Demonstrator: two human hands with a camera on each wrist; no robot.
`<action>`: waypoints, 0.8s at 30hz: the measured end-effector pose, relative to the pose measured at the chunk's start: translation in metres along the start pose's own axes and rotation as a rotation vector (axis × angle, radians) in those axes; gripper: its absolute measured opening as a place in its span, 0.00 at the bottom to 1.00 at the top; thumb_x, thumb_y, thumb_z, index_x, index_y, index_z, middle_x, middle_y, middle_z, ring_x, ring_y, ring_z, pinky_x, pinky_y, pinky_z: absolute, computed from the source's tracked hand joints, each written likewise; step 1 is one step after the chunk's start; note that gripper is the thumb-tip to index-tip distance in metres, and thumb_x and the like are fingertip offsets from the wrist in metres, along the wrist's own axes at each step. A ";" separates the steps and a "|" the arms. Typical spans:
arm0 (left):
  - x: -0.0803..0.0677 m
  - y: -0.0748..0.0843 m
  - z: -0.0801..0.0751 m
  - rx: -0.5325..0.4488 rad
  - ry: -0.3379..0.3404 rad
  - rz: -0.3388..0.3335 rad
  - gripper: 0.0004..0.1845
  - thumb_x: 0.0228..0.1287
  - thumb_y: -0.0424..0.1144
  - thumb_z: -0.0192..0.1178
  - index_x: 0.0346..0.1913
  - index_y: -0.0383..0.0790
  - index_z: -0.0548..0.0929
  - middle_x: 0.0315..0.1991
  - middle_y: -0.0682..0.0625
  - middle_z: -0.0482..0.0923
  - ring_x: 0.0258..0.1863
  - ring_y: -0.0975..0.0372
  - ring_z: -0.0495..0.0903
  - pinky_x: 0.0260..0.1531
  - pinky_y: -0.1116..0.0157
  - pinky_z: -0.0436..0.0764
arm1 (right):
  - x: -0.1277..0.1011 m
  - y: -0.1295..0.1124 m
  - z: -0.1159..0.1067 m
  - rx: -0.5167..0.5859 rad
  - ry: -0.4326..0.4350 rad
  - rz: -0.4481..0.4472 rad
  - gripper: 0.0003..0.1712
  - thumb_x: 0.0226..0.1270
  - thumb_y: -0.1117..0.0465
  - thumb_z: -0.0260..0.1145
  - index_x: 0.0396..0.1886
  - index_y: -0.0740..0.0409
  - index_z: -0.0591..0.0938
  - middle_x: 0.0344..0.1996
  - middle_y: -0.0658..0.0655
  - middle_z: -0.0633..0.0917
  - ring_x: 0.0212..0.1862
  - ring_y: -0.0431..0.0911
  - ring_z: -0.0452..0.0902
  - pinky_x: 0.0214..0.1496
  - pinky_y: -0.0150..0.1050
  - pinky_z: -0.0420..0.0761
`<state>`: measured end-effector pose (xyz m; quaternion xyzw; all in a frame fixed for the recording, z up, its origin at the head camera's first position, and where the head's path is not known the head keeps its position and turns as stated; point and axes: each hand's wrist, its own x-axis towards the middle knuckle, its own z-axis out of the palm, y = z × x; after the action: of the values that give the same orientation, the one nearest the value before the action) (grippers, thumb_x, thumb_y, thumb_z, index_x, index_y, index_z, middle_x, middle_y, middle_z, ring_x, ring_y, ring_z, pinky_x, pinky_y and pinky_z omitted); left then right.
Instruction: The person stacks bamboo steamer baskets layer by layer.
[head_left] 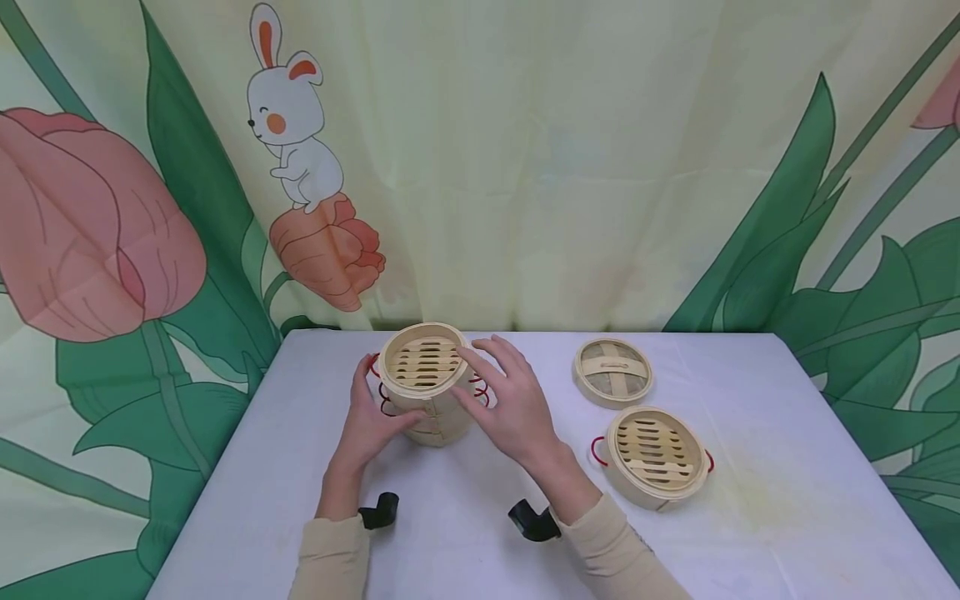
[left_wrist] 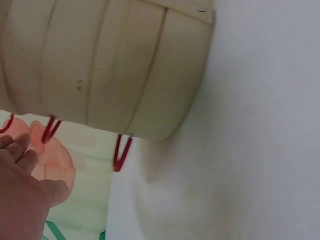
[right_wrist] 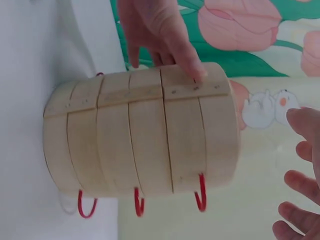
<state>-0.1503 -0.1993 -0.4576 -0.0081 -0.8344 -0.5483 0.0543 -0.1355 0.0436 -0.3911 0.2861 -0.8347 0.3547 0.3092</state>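
Three round bamboo steamer baskets [head_left: 424,363] stand stacked on the table's left half, slatted bottom showing in the top one. Red handles stick out at both sides. My left hand [head_left: 370,425] holds the stack's left side near the top, its thumb on the front and its fingers by the handles. In the right wrist view the left thumb lies against the top basket [right_wrist: 215,135]. My right hand [head_left: 517,404] hovers by the stack's upper right, fingers spread. The right wrist view shows that right hand [right_wrist: 302,185] apart from the stack, holding nothing.
A bamboo lid [head_left: 613,372] with a crossed strap lies at the back right of the white table [head_left: 465,542]. Just in front of it sits another steamer basket [head_left: 654,457] with red handles. A printed curtain [head_left: 562,167] hangs behind the table.
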 end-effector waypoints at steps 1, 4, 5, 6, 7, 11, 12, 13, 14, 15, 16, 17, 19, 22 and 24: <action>0.000 0.002 -0.001 -0.001 0.002 0.003 0.71 0.43 0.46 0.84 0.80 0.43 0.40 0.78 0.43 0.46 0.77 0.51 0.44 0.72 0.41 0.48 | -0.001 0.001 -0.002 -0.002 0.004 -0.001 0.27 0.59 0.57 0.78 0.58 0.57 0.84 0.57 0.59 0.80 0.65 0.60 0.70 0.66 0.56 0.70; 0.001 0.007 -0.005 -0.004 0.012 0.018 0.71 0.42 0.46 0.84 0.81 0.45 0.41 0.79 0.44 0.45 0.77 0.51 0.46 0.72 0.41 0.49 | -0.003 0.003 -0.009 -0.002 0.025 -0.013 0.28 0.57 0.57 0.79 0.58 0.57 0.84 0.57 0.60 0.80 0.65 0.59 0.70 0.66 0.57 0.70; 0.001 0.008 -0.006 -0.004 0.014 0.028 0.71 0.42 0.45 0.84 0.81 0.45 0.41 0.79 0.44 0.44 0.77 0.50 0.46 0.72 0.41 0.50 | -0.004 0.004 -0.012 -0.002 0.032 -0.015 0.29 0.57 0.57 0.79 0.59 0.57 0.84 0.58 0.60 0.80 0.65 0.58 0.70 0.66 0.57 0.69; 0.001 0.010 -0.007 -0.003 0.017 0.034 0.71 0.42 0.45 0.84 0.81 0.45 0.41 0.79 0.44 0.44 0.77 0.50 0.46 0.71 0.41 0.50 | -0.004 0.005 -0.014 -0.004 0.040 -0.018 0.29 0.56 0.57 0.79 0.59 0.57 0.84 0.58 0.60 0.80 0.65 0.58 0.71 0.66 0.57 0.70; 0.001 0.012 -0.008 -0.003 0.017 0.042 0.70 0.43 0.45 0.84 0.81 0.46 0.41 0.79 0.44 0.44 0.77 0.49 0.47 0.71 0.40 0.50 | -0.006 0.005 -0.016 -0.006 0.047 -0.019 0.29 0.56 0.57 0.79 0.59 0.57 0.84 0.58 0.60 0.80 0.65 0.58 0.71 0.66 0.57 0.70; 0.002 0.018 -0.010 0.013 0.017 0.063 0.70 0.43 0.46 0.84 0.81 0.47 0.42 0.79 0.45 0.42 0.77 0.47 0.45 0.70 0.38 0.49 | -0.011 0.008 -0.025 -0.014 0.061 -0.017 0.30 0.56 0.58 0.79 0.60 0.57 0.83 0.59 0.60 0.80 0.65 0.59 0.71 0.66 0.57 0.69; 0.002 0.019 -0.010 0.014 0.014 0.065 0.70 0.43 0.46 0.84 0.81 0.47 0.42 0.79 0.45 0.42 0.77 0.48 0.45 0.70 0.38 0.49 | -0.012 0.009 -0.027 -0.016 0.066 -0.017 0.30 0.56 0.59 0.79 0.60 0.58 0.83 0.59 0.60 0.80 0.65 0.59 0.71 0.66 0.57 0.70; 0.003 0.021 -0.010 0.017 0.013 0.069 0.69 0.43 0.45 0.84 0.81 0.47 0.43 0.79 0.45 0.42 0.77 0.48 0.45 0.70 0.38 0.49 | -0.013 0.010 -0.029 -0.017 0.070 -0.017 0.30 0.56 0.59 0.79 0.60 0.58 0.83 0.59 0.61 0.80 0.65 0.59 0.71 0.66 0.57 0.69; 0.003 0.022 -0.010 0.019 0.012 0.074 0.69 0.42 0.45 0.84 0.81 0.47 0.43 0.79 0.45 0.42 0.77 0.48 0.45 0.70 0.39 0.49 | -0.015 0.011 -0.031 -0.017 0.075 -0.017 0.30 0.56 0.59 0.79 0.60 0.58 0.83 0.59 0.61 0.80 0.65 0.60 0.71 0.66 0.56 0.69; 0.004 0.024 -0.010 0.022 0.012 0.079 0.69 0.42 0.45 0.84 0.81 0.47 0.43 0.79 0.44 0.43 0.77 0.48 0.46 0.70 0.39 0.50 | -0.016 0.013 -0.034 -0.021 0.078 -0.016 0.31 0.56 0.59 0.79 0.60 0.59 0.83 0.59 0.61 0.80 0.65 0.60 0.71 0.66 0.56 0.70; 0.004 0.025 -0.010 0.025 0.011 0.082 0.69 0.42 0.45 0.84 0.81 0.47 0.44 0.79 0.44 0.43 0.77 0.48 0.46 0.70 0.39 0.50 | -0.018 0.014 -0.036 -0.024 0.082 -0.015 0.31 0.56 0.60 0.79 0.61 0.59 0.82 0.59 0.61 0.80 0.65 0.60 0.71 0.66 0.56 0.70; 0.004 0.027 -0.009 0.030 0.011 0.085 0.69 0.42 0.45 0.85 0.81 0.47 0.44 0.79 0.43 0.43 0.77 0.49 0.46 0.70 0.39 0.50 | -0.019 0.016 -0.038 -0.027 0.089 -0.012 0.31 0.55 0.60 0.79 0.61 0.59 0.82 0.58 0.61 0.80 0.64 0.59 0.71 0.66 0.56 0.70; 0.004 0.030 -0.008 0.041 0.008 0.083 0.69 0.41 0.45 0.85 0.81 0.47 0.44 0.79 0.43 0.43 0.77 0.49 0.46 0.70 0.39 0.50 | -0.022 0.019 -0.043 -0.031 0.098 -0.003 0.32 0.55 0.61 0.79 0.61 0.59 0.82 0.58 0.62 0.80 0.64 0.60 0.72 0.65 0.56 0.70; 0.004 0.033 -0.006 0.039 -0.004 0.074 0.69 0.42 0.46 0.84 0.81 0.48 0.44 0.78 0.43 0.43 0.76 0.49 0.48 0.70 0.40 0.53 | -0.027 0.023 -0.051 -0.044 0.112 0.023 0.32 0.55 0.62 0.79 0.62 0.59 0.82 0.58 0.62 0.80 0.64 0.60 0.71 0.65 0.57 0.70; 0.003 0.035 -0.004 0.032 -0.013 0.071 0.69 0.42 0.46 0.84 0.80 0.48 0.44 0.78 0.43 0.44 0.75 0.50 0.51 0.69 0.40 0.55 | -0.031 0.026 -0.056 -0.048 0.122 0.044 0.33 0.55 0.63 0.79 0.63 0.59 0.81 0.59 0.61 0.80 0.65 0.60 0.70 0.66 0.57 0.69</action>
<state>-0.1506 -0.1894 -0.4237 -0.0406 -0.8425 -0.5327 0.0686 -0.1158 0.1096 -0.3929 0.2384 -0.8286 0.3582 0.3583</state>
